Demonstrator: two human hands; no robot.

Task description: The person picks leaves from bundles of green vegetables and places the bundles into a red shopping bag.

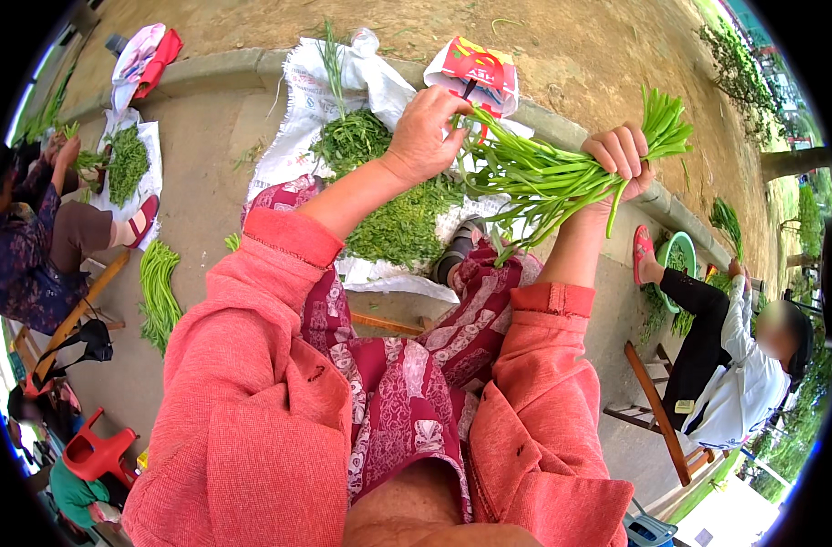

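Observation:
My right hand (621, 159) is wrapped round a thick bunch of long green vegetable stems (548, 173), raised above the ground on the right. The cut-looking light ends fan out past my fist, while thin leaves hang from the other side. At that leafy side my left hand (425, 135) is closed in a pinch, fingertips on the edge of the bunch; exactly which stem or leaf it grips is hard to make out. Below, between my legs, a heap of picked green leaves (402, 223) lies on a white woven sack (293, 137).
A red and white bag (478, 73) stands by the stone kerb (224, 64). More long stems (159, 294) lie on the pavement at left. A seated person (33, 228) works at left; another (744, 356) sits at right beside a green basin (680, 255). A red stool (97, 448) stands lower left.

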